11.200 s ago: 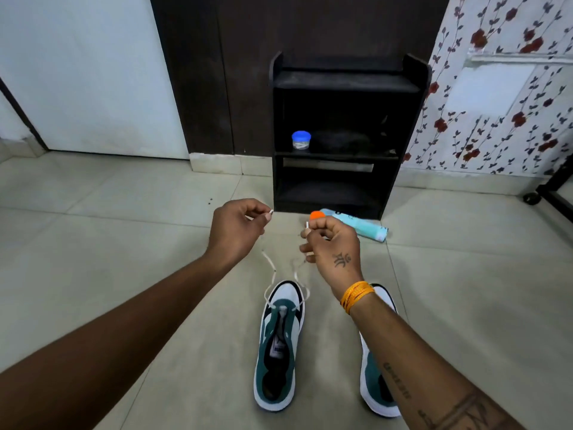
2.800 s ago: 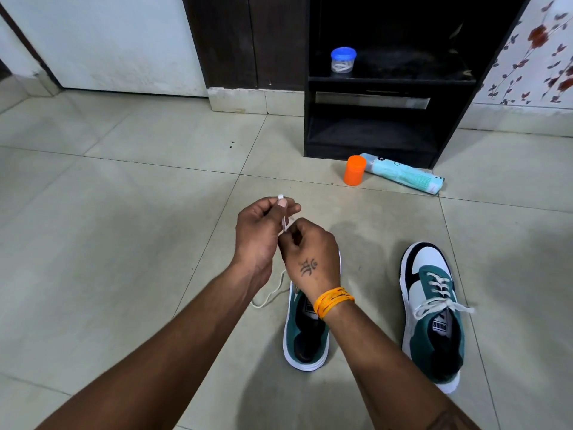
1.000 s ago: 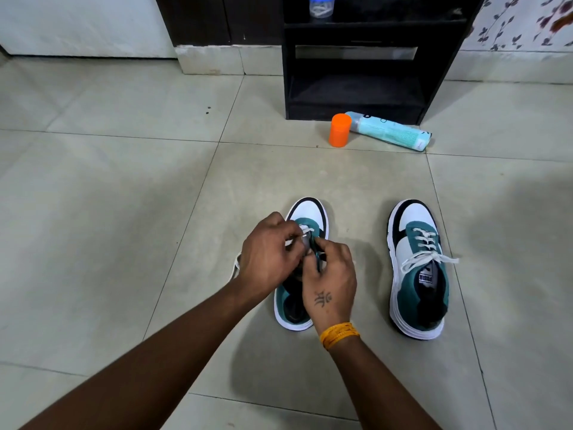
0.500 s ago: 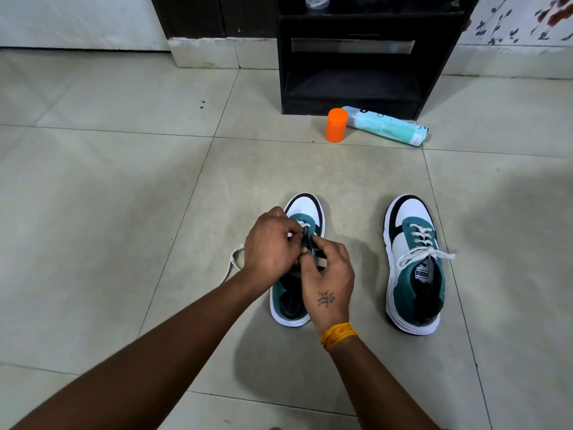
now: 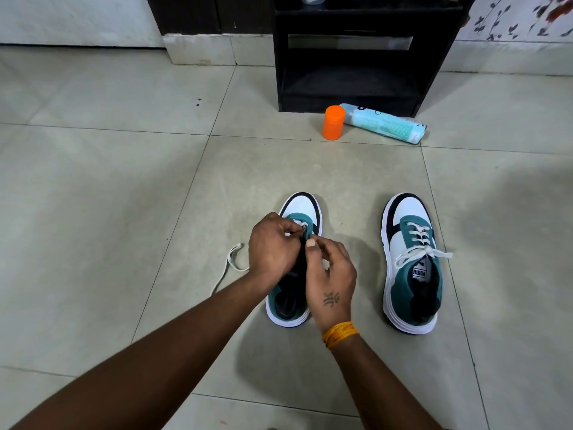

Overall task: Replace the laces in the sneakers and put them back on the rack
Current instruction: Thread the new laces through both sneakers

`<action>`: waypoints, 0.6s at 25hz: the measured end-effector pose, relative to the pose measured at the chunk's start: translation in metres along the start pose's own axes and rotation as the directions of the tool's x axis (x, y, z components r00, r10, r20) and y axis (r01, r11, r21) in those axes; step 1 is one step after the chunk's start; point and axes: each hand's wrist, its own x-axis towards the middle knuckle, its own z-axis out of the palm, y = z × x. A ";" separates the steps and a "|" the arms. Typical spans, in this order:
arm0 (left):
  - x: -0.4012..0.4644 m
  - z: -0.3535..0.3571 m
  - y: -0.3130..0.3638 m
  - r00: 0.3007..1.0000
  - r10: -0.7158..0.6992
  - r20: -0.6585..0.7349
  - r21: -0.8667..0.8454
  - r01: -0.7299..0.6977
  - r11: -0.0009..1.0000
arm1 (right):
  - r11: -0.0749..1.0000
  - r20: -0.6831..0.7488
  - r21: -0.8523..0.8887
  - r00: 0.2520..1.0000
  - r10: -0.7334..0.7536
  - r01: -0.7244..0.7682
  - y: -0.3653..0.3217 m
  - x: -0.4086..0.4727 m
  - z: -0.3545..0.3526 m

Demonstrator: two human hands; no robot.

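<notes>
Fingers of left hand (image 5: 271, 248) and right hand (image 5: 330, 274) pinch white lace (image 5: 302, 226) over unlaced sneaker (image 5: 302, 209).

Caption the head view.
Both hands, left and right, thread a white lace into the unlaced teal-and-white sneaker.

I see my left hand (image 5: 273, 246) and right hand (image 5: 330, 274) pinching the white lace (image 5: 231, 263) at the unlaced sneaker (image 5: 302, 209); the laced sneaker (image 5: 410, 262) stands just beside it on the floor (image 5: 124, 197).
</notes>
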 end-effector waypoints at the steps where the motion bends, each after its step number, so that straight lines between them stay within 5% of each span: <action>1: -0.001 0.001 0.000 1.000 -0.010 -0.011 -0.008 0.010 1.000 | 0.999 -0.005 -0.032 1.000 -0.010 0.010 0.000 0.003 -0.001; 9: 0.000 0.006 0.006 0.992 -0.113 -0.060 -0.035 0.111 0.993 | 0.994 0.025 -0.100 0.999 -0.040 0.042 0.005 0.013 -0.003; 15: -0.006 -0.001 -0.006 0.990 -0.134 0.036 -0.342 0.138 0.929 | 0.995 0.077 -0.083 0.996 -0.039 0.045 0.006 0.022 -0.006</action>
